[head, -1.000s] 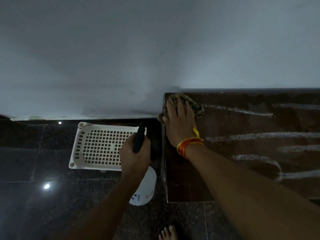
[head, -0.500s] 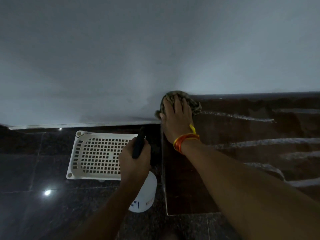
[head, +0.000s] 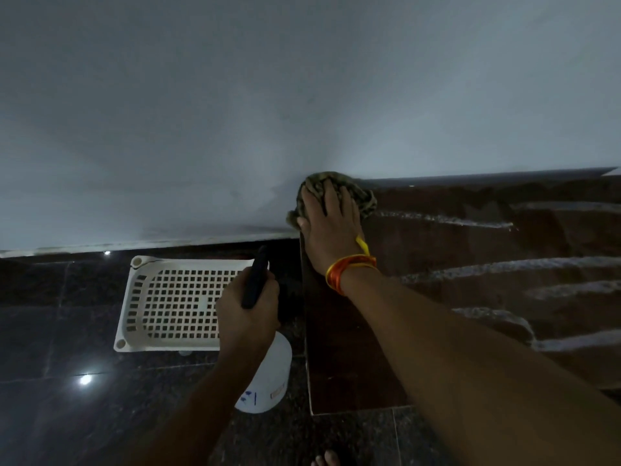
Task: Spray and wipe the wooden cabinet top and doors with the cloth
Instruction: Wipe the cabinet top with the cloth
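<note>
The dark brown wooden cabinet top (head: 470,284) fills the right side, streaked with several pale lines of spray foam. My right hand (head: 331,230) lies flat on a crumpled olive-patterned cloth (head: 361,193), pressing it into the cabinet's far left corner against the wall. An orange and yellow thread is tied round that wrist. My left hand (head: 247,317) hangs left of the cabinet, gripping the black trigger head of a white spray bottle (head: 268,381) whose body points down toward the floor.
A white perforated plastic basket (head: 174,304) lies on the dark polished stone floor (head: 50,331), left of the cabinet and by the grey wall (head: 302,95). My bare toes (head: 324,460) show at the bottom edge.
My right hand has pushed the cloth from just inside the far left corner up against the wall. The left hand with the bottle has barely shifted.
</note>
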Motion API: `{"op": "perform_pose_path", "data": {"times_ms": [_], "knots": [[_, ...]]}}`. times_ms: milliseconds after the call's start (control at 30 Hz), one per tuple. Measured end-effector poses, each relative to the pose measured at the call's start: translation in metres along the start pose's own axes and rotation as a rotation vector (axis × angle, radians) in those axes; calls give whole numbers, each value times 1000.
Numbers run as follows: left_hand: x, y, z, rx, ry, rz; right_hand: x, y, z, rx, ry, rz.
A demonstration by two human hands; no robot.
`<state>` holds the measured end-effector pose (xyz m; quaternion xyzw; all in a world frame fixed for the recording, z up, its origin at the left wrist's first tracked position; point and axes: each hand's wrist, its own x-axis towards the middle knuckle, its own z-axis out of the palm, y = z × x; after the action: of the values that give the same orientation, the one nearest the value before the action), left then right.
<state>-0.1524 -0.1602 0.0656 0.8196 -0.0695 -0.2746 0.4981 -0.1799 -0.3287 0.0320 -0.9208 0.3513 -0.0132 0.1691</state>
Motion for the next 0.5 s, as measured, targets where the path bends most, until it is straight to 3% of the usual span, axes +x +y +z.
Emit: {"op": "perform_pose_path", "data": {"times_ms": [300,500], "knots": [[-16,6,-4,15,12,21,5,59,-13,-60,-47,81],[-32,16,-2,17,21,-21,-73,60,-7,-101,-3,67]]}}
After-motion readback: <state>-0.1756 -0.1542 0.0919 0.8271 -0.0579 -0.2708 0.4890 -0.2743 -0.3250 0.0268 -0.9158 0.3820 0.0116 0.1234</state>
